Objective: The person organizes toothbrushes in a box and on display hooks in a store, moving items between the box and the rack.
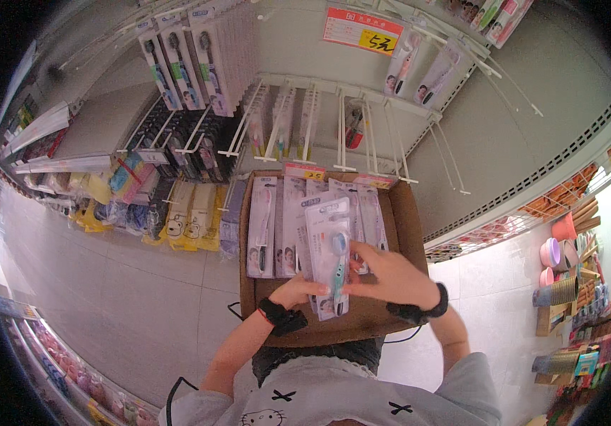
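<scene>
Both hands hold a small stack of toothbrush blister packs (322,266) over an open cardboard box (332,338). My left hand (299,292) grips the lower left edge, its thumb on the front pack. On the right side, my right hand (385,277) has its thumb and fingers at the pack's edge. The front pack shows a toothbrush with a blue-white head and a teal handle. More packaged toothbrushes (262,226) stand in rows inside the box, behind the held packs. The box rests near the person's waist; what supports it is hidden.
White display hooks (343,130) stick out above the box. Black-headed toothbrush packs (209,69) hang at upper left, with yellow packages (193,213) below. A wire shelf edge (502,226) runs along the right. Tubs and stacked cups (556,293) stand farther right.
</scene>
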Action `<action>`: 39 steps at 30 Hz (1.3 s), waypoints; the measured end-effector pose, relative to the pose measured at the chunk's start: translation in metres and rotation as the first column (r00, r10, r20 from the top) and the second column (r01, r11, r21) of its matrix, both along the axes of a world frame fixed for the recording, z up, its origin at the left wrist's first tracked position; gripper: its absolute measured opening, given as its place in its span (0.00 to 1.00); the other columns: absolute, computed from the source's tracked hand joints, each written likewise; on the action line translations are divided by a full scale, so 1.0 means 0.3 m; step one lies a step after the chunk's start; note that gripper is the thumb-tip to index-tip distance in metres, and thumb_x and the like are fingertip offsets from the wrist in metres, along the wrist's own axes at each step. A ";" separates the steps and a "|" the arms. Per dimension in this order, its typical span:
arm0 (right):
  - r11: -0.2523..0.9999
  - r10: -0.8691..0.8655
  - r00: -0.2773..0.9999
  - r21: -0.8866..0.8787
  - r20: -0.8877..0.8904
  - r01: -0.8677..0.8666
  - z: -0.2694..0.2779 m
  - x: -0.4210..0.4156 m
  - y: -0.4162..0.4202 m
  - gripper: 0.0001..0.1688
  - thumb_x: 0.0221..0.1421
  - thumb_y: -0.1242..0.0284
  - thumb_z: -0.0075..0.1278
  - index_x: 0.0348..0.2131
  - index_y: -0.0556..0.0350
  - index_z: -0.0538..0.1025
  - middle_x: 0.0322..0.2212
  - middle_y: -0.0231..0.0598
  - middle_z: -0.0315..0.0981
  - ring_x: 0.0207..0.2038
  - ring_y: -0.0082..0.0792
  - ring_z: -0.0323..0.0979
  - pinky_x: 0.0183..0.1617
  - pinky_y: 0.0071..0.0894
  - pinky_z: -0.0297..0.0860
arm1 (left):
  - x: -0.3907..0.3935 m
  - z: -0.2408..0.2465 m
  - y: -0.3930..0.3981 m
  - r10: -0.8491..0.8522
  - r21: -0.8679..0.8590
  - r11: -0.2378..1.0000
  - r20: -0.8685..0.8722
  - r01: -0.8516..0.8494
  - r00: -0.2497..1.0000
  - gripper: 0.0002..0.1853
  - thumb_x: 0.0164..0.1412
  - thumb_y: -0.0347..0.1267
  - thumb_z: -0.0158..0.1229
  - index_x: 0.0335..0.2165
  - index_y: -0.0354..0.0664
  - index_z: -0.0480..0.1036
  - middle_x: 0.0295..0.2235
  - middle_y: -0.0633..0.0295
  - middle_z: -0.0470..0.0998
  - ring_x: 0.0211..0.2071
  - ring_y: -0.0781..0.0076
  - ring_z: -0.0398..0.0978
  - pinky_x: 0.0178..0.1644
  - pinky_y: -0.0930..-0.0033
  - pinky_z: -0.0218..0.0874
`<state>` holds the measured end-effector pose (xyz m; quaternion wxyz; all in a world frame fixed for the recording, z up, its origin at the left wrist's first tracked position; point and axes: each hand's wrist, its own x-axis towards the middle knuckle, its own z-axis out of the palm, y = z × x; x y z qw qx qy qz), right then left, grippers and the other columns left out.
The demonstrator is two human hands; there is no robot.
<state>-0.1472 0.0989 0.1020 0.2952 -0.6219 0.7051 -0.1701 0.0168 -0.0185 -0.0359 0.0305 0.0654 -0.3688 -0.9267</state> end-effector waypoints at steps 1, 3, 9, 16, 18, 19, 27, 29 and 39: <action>0.999 -0.023 0.995 -0.021 0.098 0.025 -0.030 0.015 0.023 0.41 0.45 0.61 0.57 0.51 0.64 0.58 0.39 0.50 0.67 0.39 0.36 0.69 0.42 0.32 0.66 | -0.001 -0.034 -0.002 0.006 -0.001 1.000 0.049 -0.006 0.999 0.31 0.45 0.33 0.62 0.48 0.34 0.62 0.43 0.56 0.70 0.44 0.66 0.69 0.49 0.65 0.60; 0.995 -0.070 0.956 -0.054 0.283 0.089 -0.131 0.025 0.068 0.44 0.43 0.65 0.59 0.53 0.64 0.55 0.39 0.47 0.69 0.39 0.32 0.69 0.44 0.31 0.65 | -0.013 -0.051 -0.010 -0.010 0.033 0.999 0.103 0.007 0.995 0.30 0.46 0.30 0.62 0.48 0.34 0.62 0.43 0.58 0.70 0.44 0.68 0.69 0.49 0.67 0.60; 0.916 -0.255 0.881 -0.193 0.399 0.353 -0.184 0.060 0.113 0.34 0.42 0.73 0.60 0.49 0.58 0.64 0.32 0.41 0.73 0.32 0.24 0.69 0.38 0.25 0.66 | -0.043 0.025 0.014 0.060 0.083 0.994 0.142 -0.073 0.988 0.27 0.49 0.27 0.59 0.49 0.35 0.63 0.44 0.60 0.71 0.45 0.71 0.68 0.50 0.68 0.58; 0.895 -0.318 0.912 -0.236 0.260 0.379 -0.138 0.060 0.133 0.30 0.38 0.62 0.61 0.41 0.55 0.70 0.14 0.34 0.67 0.18 0.29 0.69 0.24 0.25 0.65 | -0.085 -0.066 0.017 0.208 0.013 0.977 0.104 -0.211 0.972 0.25 0.49 0.27 0.60 0.46 0.37 0.63 0.42 0.63 0.71 0.43 0.72 0.68 0.49 0.69 0.59; 0.902 -0.321 0.914 -0.216 0.249 0.375 -0.113 0.065 0.135 0.30 0.38 0.62 0.61 0.42 0.53 0.71 0.14 0.34 0.66 0.17 0.28 0.68 0.23 0.24 0.64 | -0.085 -0.068 0.023 0.228 0.027 0.972 0.099 -0.231 0.969 0.25 0.49 0.27 0.60 0.46 0.38 0.63 0.41 0.63 0.71 0.42 0.71 0.69 0.47 0.69 0.60; 0.897 -0.312 0.922 -0.247 0.231 0.366 -0.112 0.063 0.134 0.28 0.39 0.65 0.61 0.41 0.55 0.70 0.14 0.34 0.67 0.17 0.25 0.68 0.23 0.23 0.65 | -0.086 -0.053 0.025 0.238 0.034 0.969 0.099 -0.243 0.966 0.25 0.48 0.26 0.60 0.46 0.38 0.63 0.41 0.63 0.70 0.42 0.71 0.69 0.46 0.68 0.61; 0.960 -0.100 0.900 -0.197 0.424 0.199 -0.171 -0.005 0.138 0.17 0.45 0.73 0.58 0.35 0.60 0.70 0.23 0.32 0.72 0.26 0.18 0.70 0.30 0.17 0.67 | -0.081 -0.034 0.031 0.362 -0.030 0.931 0.187 -0.363 0.913 0.19 0.52 0.29 0.56 0.43 0.36 0.64 0.36 0.60 0.72 0.34 0.67 0.73 0.36 0.64 0.68; 0.969 -0.119 0.844 -0.125 0.523 0.213 -0.208 -0.009 0.142 0.18 0.45 0.73 0.57 0.36 0.59 0.68 0.24 0.34 0.73 0.27 0.19 0.70 0.31 0.20 0.67 | -0.095 -0.018 0.038 0.345 -0.059 0.939 0.197 -0.340 0.918 0.17 0.53 0.29 0.56 0.42 0.36 0.65 0.35 0.61 0.72 0.33 0.69 0.73 0.36 0.65 0.68; 0.954 -0.151 0.784 -0.120 0.602 0.276 -0.218 0.061 0.055 0.30 0.46 0.70 0.56 0.47 0.60 0.63 0.34 0.36 0.70 0.33 0.22 0.68 0.36 0.24 0.67 | -0.118 0.034 0.064 0.554 -0.011 0.830 0.135 -0.557 0.822 0.18 0.53 0.26 0.56 0.43 0.40 0.63 0.37 0.65 0.69 0.38 0.74 0.68 0.40 0.70 0.63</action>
